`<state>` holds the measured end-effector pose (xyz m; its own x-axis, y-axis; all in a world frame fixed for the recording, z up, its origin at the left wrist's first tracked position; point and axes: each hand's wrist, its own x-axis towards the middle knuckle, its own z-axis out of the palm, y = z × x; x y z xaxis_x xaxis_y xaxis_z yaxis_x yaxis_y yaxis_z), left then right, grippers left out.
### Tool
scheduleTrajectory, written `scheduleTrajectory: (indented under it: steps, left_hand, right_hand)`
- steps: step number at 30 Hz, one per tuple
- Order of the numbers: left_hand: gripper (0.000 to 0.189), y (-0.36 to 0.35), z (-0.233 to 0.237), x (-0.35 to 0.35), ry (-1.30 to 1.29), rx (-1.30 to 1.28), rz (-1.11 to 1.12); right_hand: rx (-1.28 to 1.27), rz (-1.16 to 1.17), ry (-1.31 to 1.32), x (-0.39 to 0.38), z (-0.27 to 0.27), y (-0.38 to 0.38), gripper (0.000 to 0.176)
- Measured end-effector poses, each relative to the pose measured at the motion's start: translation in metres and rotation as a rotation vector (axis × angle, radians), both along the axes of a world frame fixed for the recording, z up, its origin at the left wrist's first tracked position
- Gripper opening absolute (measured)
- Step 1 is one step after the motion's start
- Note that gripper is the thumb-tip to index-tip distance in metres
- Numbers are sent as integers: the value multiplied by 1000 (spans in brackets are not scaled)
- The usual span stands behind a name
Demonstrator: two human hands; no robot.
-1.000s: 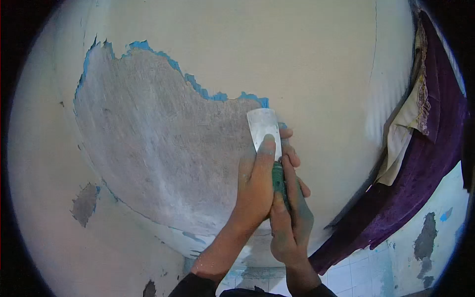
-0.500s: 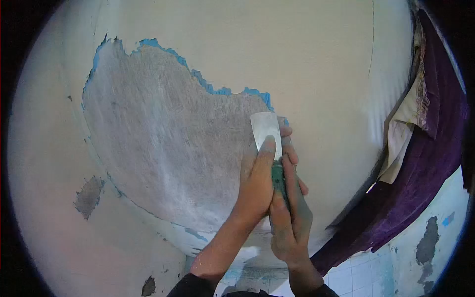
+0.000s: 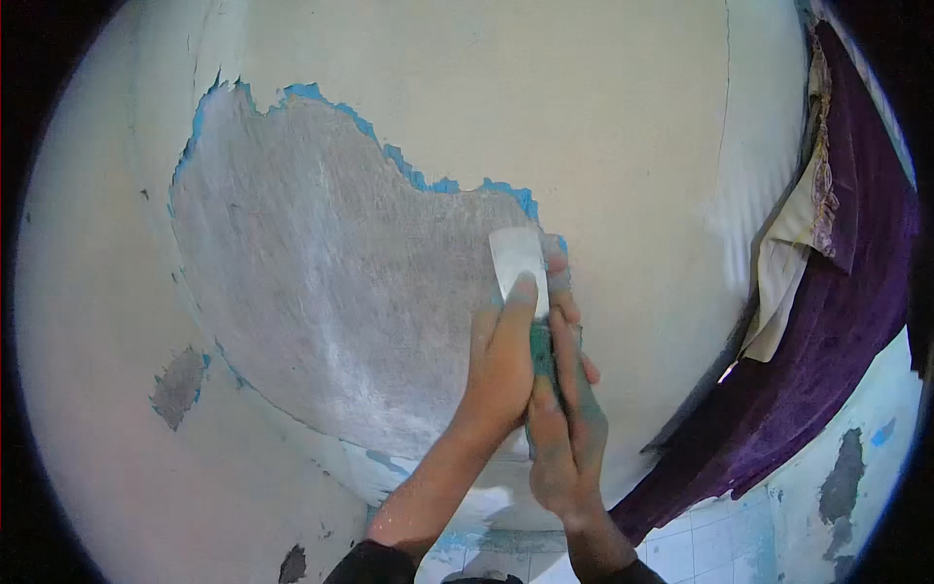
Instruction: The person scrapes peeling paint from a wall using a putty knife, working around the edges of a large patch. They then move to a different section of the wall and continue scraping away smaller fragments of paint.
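Both my hands grip a putty knife [image 3: 519, 255] with a pale flat blade and a green handle [image 3: 542, 352]. My left hand [image 3: 501, 365] is closed on it, its thumb pressed along the blade and its other fingers mostly hidden. Around the handle wraps my right hand [image 3: 574, 419], its fingers reaching up along the right side of the tool. The blade lies against or just over the wall, at the right side of a large bare grey patch [image 3: 321, 253]. Ragged blue paint [image 3: 418, 175] edges that patch, with cream paint [image 3: 613, 127] beyond it.
A purple curtain [image 3: 808, 389] with a beige piece [image 3: 778, 282] hangs along the right. Smaller bare spots mark the wall at left [image 3: 179, 389] and lower right [image 3: 841, 477]. White tiles [image 3: 696, 540] show at the bottom.
The view has shifted slightly, so the wall patch sits a little lower and to the right. My hands and the putty knife stay close to the same spot, with the same grip.
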<state>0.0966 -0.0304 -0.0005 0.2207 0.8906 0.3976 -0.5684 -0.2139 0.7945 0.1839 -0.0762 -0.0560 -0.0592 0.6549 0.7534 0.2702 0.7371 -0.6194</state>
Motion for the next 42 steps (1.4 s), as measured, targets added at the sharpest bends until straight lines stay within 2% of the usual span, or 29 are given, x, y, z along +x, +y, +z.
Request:
scheduleTrajectory:
  steps: [3,5,8,10,12,13,14,18,21,22,25,27,31,34,38,40,42]
  left_hand:
    - [42,4,18,-5,-16,72,-14]
    - [43,-1,2,-3,-15,0,-23]
    - [43,-1,5,0,-56,19,-25]
    - [41,4,17,0,-84,86,-25]
    - [41,1,4,0,-65,44,-33]
    - [41,1,-5,0,-55,30,-36]
    - [41,2,-9,0,-46,13,-38]
    - [40,6,21,-3,-83,100,-73]
    - [41,4,1,-4,-85,-12,-102]
    - [41,1,-4,-4,-84,-64,-103]
    - [39,7,16,-5,-100,44,-93]
    - [38,8,20,-8,-102,57,-127]
    - [39,6,-2,-10,-97,-7,-150]
    - [40,8,18,-11,-153,15,-220]
    - [40,9,0,-10,-93,-26,-163]
    - [41,9,11,-12,-108,21,-191]
    - [42,11,20,-13,-120,59,-212]
  right_hand:
    - [-58,45,83,-7,15,-5,60]
    - [-128,161,176,-7,3,-8,58]
    - [17,0,111,-10,9,-4,61]
    - [-54,1,90,-5,13,-4,61]
    - [12,-23,3,-5,11,-1,58]
    - [-43,48,108,-9,7,-8,57]
    - [-38,47,103,-9,9,-8,57]
    - [-48,2,110,-9,14,-2,58]
    - [-76,-51,121,-12,15,-4,65]
    - [-83,-36,145,-13,12,-4,66]
    - [-186,115,333,-21,25,-9,65]
    - [-203,1,228,-19,20,-12,64]
    - [-174,-91,147,-19,15,-13,63]
    - [-124,-96,142,-21,16,-9,63]
    - [-93,-76,192,-26,12,-8,64]
    - [-49,-78,171,-25,17,0,64]
    - [-168,-42,173,-24,30,-12,63]
